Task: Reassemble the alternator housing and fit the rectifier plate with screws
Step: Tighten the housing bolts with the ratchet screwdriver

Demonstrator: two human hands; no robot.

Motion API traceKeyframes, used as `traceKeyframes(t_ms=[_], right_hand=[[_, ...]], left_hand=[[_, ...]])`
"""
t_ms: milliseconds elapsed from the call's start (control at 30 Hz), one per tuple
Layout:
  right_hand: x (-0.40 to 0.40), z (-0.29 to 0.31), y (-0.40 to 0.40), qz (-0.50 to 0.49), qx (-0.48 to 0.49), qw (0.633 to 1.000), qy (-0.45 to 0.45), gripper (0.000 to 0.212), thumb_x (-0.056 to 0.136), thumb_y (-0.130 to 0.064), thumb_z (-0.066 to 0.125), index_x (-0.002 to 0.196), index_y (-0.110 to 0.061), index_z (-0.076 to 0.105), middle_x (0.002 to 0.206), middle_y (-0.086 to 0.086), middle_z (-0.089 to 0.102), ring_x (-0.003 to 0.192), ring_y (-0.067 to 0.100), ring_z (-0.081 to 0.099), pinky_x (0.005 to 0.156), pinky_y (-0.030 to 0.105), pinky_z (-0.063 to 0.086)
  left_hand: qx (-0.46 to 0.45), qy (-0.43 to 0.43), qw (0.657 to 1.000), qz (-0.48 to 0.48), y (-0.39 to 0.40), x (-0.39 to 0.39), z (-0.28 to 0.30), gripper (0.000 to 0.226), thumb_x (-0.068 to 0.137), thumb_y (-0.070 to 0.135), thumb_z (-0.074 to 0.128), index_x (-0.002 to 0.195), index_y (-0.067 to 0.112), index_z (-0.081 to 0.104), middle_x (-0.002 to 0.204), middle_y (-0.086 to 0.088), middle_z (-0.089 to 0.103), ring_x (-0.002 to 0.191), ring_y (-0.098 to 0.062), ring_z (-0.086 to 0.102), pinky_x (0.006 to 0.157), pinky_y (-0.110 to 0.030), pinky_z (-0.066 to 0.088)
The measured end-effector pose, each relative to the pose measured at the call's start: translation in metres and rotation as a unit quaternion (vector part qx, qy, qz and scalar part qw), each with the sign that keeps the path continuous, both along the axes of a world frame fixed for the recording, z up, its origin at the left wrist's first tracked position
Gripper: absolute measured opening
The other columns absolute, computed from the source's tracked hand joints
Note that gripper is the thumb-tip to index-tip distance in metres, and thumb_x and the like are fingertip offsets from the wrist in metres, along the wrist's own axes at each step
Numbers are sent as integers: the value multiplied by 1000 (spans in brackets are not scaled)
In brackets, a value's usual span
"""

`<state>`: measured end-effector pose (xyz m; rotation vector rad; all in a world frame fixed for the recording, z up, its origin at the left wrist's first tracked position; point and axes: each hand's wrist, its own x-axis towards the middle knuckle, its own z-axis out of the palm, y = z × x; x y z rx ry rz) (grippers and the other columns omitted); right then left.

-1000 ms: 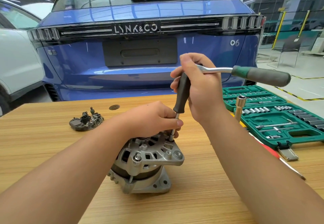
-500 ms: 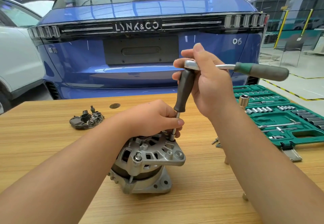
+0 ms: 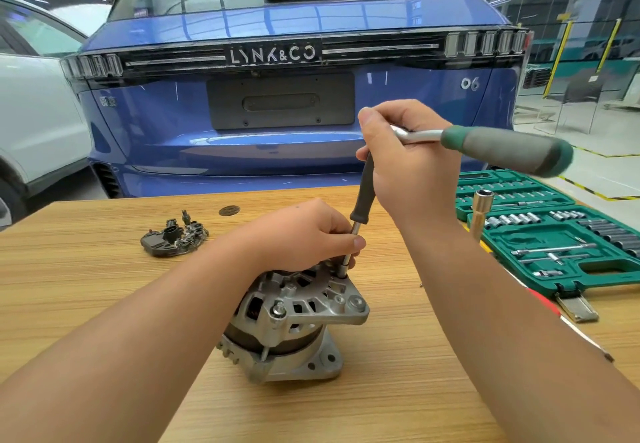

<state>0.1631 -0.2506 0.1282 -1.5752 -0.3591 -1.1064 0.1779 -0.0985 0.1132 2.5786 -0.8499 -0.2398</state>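
Alternator (image 3: 294,325) sits upright on the wooden table (image 3: 86,286), nearest to me, standing on its mounting flange with the ribbed silver housing and vent slots facing up and a dark band showing around the middle. Compared with half a second ago it has not shifted, and my left hand (image 3: 298,234) still rests on its top, fingers curled and pinching the metal shaft of the driver (image 3: 362,196) just above where the tip meets the housing edge. My right hand (image 3: 412,162) is wrapped around the driver's black handle and also holds the head of the ratchet (image 3: 502,146); since the earlier frame the ratchet's green and grey grip has dipped slightly at its far end and looks blurred, while the driver leans about as before. Whether a screw sits under the tip I cannot tell. Further back on the left lies the dark rectifier plate (image 3: 173,238), loose on the table and well apart from the alternator. To the right stands an upright socket (image 3: 481,214) beside the open green socket case (image 3: 561,234). Beyond the table edge is the rear of a blue car (image 3: 277,103).
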Motion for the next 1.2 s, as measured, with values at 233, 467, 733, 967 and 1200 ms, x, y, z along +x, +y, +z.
traceKeyframes(t_ms=[233,467,733,967,1200], right_hand=[[-3,8,-4,360,298,850,245,51,101,-60,43,107,-16,66,79,6,73,59,17,64,59,30,55],[4,5,-12,510,269,776,255,41,97,-59,53,97,-24,76,77,-1,68,60,13,61,59,27,52],[0,-4,3,238,164,955,64,15,94,-21,67,81,-27,72,82,1,72,62,18,67,59,32,55],[-7,-6,6,41,71,997,-1,16,96,-27,69,83,-34,64,72,-13,68,64,14,71,58,26,54],[-6,3,0,280,217,917,184,43,94,-58,48,99,-21,69,89,6,75,74,22,68,74,37,55]], left_hand=[[13,-13,1000,-4,1,2,-1,31,101,52,53,86,36,74,73,28,68,62,5,57,60,-27,39],[3,2,1000,-10,4,1,1,31,100,51,55,85,37,77,71,22,69,62,0,59,66,-30,49],[-2,19,1000,-10,0,-4,3,27,103,48,52,91,36,74,91,24,75,89,-6,69,88,-40,55],[4,12,1000,2,-1,-9,5,28,102,49,53,95,34,75,95,12,76,92,-14,70,90,-47,55],[6,-9,1000,24,0,-8,3,29,101,52,53,94,33,73,95,5,75,87,-16,69,86,-49,57]])
